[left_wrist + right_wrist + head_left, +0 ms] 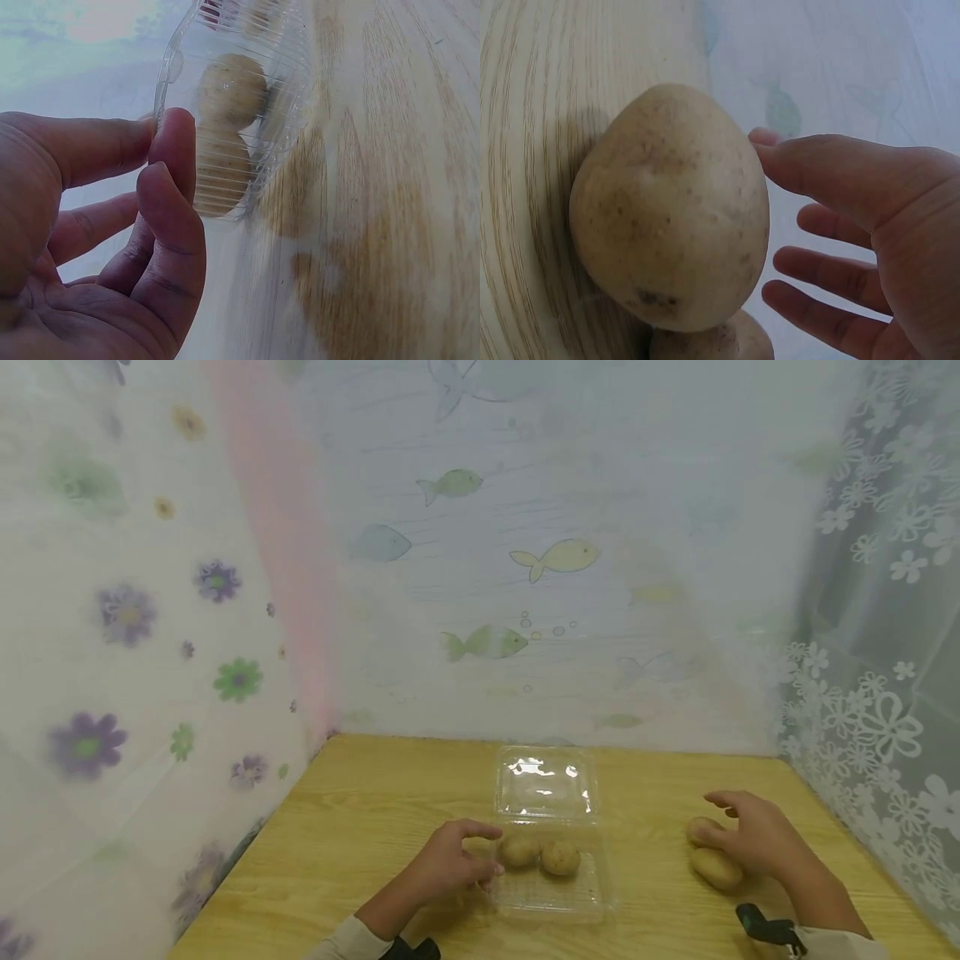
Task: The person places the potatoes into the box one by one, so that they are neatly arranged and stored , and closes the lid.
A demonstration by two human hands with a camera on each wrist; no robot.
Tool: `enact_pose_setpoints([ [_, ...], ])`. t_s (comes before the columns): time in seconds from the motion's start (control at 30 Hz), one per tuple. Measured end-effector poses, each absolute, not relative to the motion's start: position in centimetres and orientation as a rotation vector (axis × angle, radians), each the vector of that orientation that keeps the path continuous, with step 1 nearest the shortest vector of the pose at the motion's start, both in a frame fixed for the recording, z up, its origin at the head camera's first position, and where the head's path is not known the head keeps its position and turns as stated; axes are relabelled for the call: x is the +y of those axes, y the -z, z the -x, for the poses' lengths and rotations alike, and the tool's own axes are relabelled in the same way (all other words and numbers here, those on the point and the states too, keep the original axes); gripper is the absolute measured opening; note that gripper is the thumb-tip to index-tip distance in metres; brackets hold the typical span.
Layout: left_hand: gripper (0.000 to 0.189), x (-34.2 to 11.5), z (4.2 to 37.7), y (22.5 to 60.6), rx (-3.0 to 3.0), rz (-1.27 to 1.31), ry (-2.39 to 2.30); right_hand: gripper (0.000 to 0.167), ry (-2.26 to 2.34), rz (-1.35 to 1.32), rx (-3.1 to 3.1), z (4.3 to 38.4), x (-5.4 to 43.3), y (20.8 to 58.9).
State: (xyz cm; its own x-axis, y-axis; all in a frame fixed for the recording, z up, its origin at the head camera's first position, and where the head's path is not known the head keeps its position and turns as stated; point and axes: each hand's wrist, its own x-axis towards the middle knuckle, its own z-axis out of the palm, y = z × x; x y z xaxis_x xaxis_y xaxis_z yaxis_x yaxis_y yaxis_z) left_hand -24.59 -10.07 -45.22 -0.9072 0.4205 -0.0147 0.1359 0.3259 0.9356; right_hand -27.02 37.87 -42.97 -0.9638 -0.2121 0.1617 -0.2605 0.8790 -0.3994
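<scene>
My left grip (452, 864) pinches the left edge of a clear plastic container (546, 900), two potatoes (560, 858) side by side in its base. To its right on the wood-grain counter (390, 793), my right grip (761, 837), fingers apart and clasping nothing, is at two loose potatoes (717, 868) (whether my thumb touches one, I cannot tell).

A fish-printed sheet (555, 577) backs the wood-grain table (412, 785); flowered sheeting (142, 652) lines its left edge, a white-flowered curtain (881, 618) its right, and a pink strip (273, 518) meets the far left corner.
</scene>
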Motion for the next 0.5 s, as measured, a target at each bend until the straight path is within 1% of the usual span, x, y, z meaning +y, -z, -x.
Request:
enact_pose_setpoints([
  [0.3,0.046,-10.2,24.5,45.4,2.351,-0.532,-1.602,0.078,-0.731,-0.286,-3.038,27.1,38.9,43.2],
  [0.5,0.047,-10.2,24.6,45.2,2.348,-0.533,-1.600,0.076,-0.755,-0.254,-3.065,27.1,39.1,43.5],
])
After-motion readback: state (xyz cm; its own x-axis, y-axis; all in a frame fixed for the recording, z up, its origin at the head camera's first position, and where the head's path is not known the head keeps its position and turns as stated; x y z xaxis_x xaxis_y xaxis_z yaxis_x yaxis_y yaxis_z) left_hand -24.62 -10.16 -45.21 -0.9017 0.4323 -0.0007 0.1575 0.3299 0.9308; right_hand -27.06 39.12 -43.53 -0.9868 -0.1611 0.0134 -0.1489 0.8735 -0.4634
